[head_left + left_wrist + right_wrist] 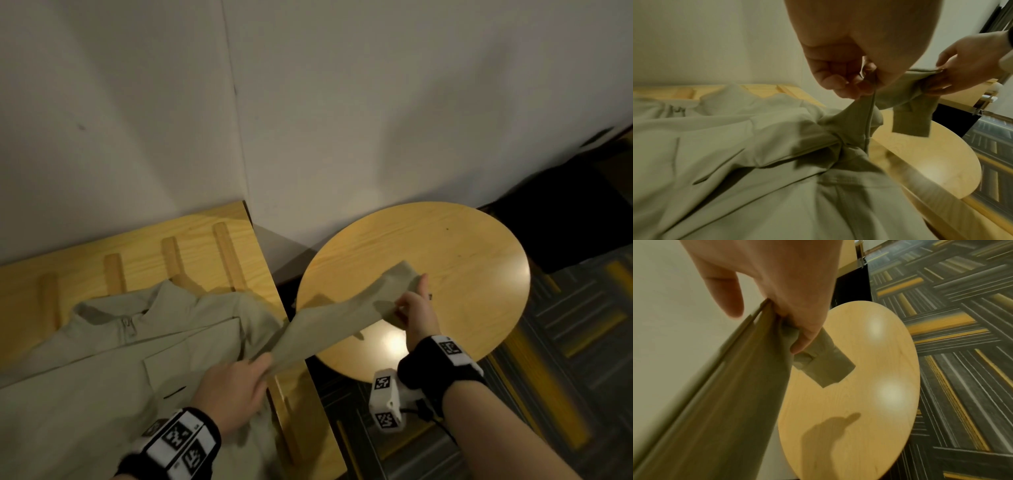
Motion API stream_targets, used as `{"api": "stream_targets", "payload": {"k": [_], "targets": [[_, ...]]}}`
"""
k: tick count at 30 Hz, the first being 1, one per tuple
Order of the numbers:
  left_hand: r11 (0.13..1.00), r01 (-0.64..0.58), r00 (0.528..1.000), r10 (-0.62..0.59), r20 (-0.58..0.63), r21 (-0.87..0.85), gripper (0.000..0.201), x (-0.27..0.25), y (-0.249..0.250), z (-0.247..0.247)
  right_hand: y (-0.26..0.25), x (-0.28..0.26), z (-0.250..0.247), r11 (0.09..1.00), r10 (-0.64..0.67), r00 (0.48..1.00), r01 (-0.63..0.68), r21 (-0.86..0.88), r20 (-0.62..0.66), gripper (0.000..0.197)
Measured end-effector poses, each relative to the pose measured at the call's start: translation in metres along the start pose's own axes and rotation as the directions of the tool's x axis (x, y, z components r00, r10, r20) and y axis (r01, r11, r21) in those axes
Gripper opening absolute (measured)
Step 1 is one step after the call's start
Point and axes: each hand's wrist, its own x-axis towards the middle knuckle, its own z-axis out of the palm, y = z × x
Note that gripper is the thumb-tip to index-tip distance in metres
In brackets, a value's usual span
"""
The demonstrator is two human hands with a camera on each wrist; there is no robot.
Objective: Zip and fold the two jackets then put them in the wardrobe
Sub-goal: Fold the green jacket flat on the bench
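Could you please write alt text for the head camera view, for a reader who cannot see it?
Two hands stretch out one sleeve of a pale green jacket lying on a wooden bench: the left hand grips it near the shoulder, the right hand holds the cuff end above a round wooden table. The jacket's zip is closed at the collar.

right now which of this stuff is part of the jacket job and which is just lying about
Part of the job:
- jacket, zipped near the collar, lying on the wooden table
- sleeve, stretched out between both hands
- left hand, holding the sleeve near the shoulder
- right hand, holding the sleeve near the cuff

Just lying about:
- round table
- carpet
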Motion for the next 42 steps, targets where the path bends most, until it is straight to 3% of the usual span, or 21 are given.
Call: {"api": "stream_targets", "payload": {"k": [5,11,13,17,21,24,29,32,37,40,42], "targets": [[0.999,0.034,0.999,-0.033,0.028,-0.039,0.021,-0.013,-0.009,0.003,-0.014,0.001,-0.018,0.998,-0.057,0.995,0.056,-0.013,-0.079,0.080],[0.974,0.184,0.982,-0.187,-0.011,-0.134,0.020,-0.029,-0.017,0.016,-0.040,-0.007,-0.026,0.988,-0.155,0.981,0.150,-0.047,-0.114,0.078],[0.953,0.230,0.969,-0.243,-0.043,-0.199,0.003,-0.036,-0.021,0.019,-0.052,-0.013,-0.012,0.978,-0.202,0.977,0.198,-0.068,-0.061,0.078],[0.906,0.295,0.949,-0.316,-0.020,-0.305,0.015,-0.047,-0.031,0.028,-0.079,-0.039,0.042,0.915,-0.367,0.917,0.387,-0.118,0.158,0.084],[0.873,0.369,0.929,-0.349,0.120,-0.320,0.020,-0.066,-0.049,0.031,-0.096,-0.078,0.107,0.838,-0.458,0.794,0.536,-0.104,0.399,0.086],[0.827,0.416,0.908,-0.402,0.120,-0.378,0.017,-0.091,-0.074,0.031,-0.095,-0.114,0.152,0.732,-0.472,0.648,0.666,-0.144,0.598,0.088],[0.723,0.471,0.857,-0.510,0.069,-0.506,0.013,-0.140,-0.116,0.036,-0.080,-0.169,0.219,0.462,-0.409,0.289,0.883,-0.076,0.866,0.088],[0.630,0.484,0.819,-0.570,0.061,-0.607,0.009,-0.166,-0.137,0.043,-0.058,-0.200,0.254,0.401,-0.276,0.168,0.915,-0.045,0.946,0.087],[0.314,0.316,0.711,-0.703,0.005,-0.895,0.019,-0.192,-0.165,0.052,-0.004,-0.255,0.300,0.386,-0.010,0.011,0.922,-0.007,1.000,0.092],[0.150,0.234,0.619,-0.785,0.028,-0.961,0.026,-0.200,-0.185,0.062,0.033,-0.279,0.309,0.373,0.378,-0.052,0.923,-0.100,0.924,0.091],[0.079,0.280,0.586,-0.803,0.106,-0.957,0.031,-0.206,-0.197,0.074,0.058,-0.284,0.304,0.231,0.617,-0.079,0.969,-0.084,0.783,0.077]]}}
